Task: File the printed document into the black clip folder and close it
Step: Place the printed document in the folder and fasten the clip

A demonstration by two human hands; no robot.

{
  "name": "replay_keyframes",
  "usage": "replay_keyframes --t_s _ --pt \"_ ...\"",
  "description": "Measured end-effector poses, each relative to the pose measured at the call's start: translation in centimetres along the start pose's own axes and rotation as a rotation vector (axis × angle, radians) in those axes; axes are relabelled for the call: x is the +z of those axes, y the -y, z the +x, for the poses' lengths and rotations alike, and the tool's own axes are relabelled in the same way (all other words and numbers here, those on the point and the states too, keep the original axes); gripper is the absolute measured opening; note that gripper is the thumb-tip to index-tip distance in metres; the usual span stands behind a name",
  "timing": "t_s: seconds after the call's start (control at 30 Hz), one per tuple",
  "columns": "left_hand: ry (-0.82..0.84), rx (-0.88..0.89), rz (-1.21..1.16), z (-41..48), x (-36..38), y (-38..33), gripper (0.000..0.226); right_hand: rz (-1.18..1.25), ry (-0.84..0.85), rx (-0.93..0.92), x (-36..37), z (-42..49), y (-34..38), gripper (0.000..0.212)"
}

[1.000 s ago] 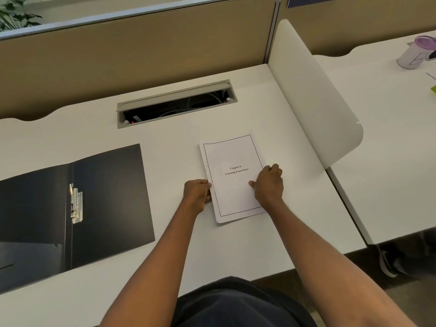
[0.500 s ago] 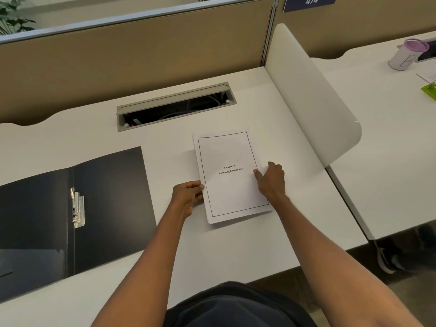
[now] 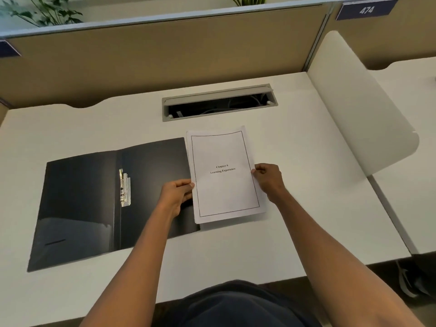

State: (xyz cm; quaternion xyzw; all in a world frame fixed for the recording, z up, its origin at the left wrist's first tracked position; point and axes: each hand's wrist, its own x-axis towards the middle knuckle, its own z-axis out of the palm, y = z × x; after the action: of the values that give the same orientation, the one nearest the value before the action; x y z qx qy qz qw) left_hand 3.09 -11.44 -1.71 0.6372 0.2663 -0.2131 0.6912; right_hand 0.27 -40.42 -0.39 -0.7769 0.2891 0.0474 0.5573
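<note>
nearest the camera: dark garment (image 3: pixel 236 305) at the lower edge, with two bare forearms reaching forward over the white desk (image 3: pixel 295 232).

left hand (image 3: pixel 175 197): pinching the left edge of the printed document (image 3: pixel 224 175) about midway along it, thumb on top of the sheet, fingers curled beneath; positioned above the right flap of the black clip folder (image 3: pixel 94 204).

right hand (image 3: pixel 269 179): gripping the right edge of the printed document at a similar height, thumb on the top face, remaining fingers folded under.

printed document: held by both side edges, a stack of several sheets, cover page facing up with a thin black border and the words "chapter 6 learning experience" at centre; left margin overlapping the right edge of the black clip folder, the rest over the bare desk; whether touching the surface or slightly raised cannot be told.

black clip folder: lying open and flat, left of the document, inner faces up; silver metal clip (image 3: pixel 124 187) beside the central spine, nothing under it.

farther back: open cable tray (image 3: pixel 219 102) recessed in the desk, cables inside. white curved divider (image 3: pixel 354 102) along the right side. tan partition wall (image 3: pixel 153 50) behind, with a blue plate reading "474" (image 3: pixel 366 10) and green plants (image 3: pixel 44 13) above.
</note>
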Motion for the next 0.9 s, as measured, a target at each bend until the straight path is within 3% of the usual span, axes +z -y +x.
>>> replay_keyframes --t_s 0.1,0.3,0.53,0.73,0.9 --pt "-0.014 0.036 0.069 -0.5 -4.0 -0.6 0.012 0.050 0.077 0.022 2.9 -1.0 0.8 0.014" --pt "-0.074 0.184 0.251 -1.9 -11.7 -2.4 0.013 0.175 0.182 0.032 8.9 -3.1 1.3 0.018" --pt "-0.289 0.413 0.728 -2.4 -20.3 -4.4 0.042 0.195 0.231 0.015 14.0 -4.2 1.7 0.021" --pt "-0.152 0.376 1.051 -0.1 -25.1 -3.5 0.100 0.182 0.201 0.032 17.8 -4.3 2.5 0.019" --pt "-0.027 0.378 1.253 2.3 -25.7 -2.4 0.112 0.184 0.170 0.040 19.4 -4.2 2.8 0.023"
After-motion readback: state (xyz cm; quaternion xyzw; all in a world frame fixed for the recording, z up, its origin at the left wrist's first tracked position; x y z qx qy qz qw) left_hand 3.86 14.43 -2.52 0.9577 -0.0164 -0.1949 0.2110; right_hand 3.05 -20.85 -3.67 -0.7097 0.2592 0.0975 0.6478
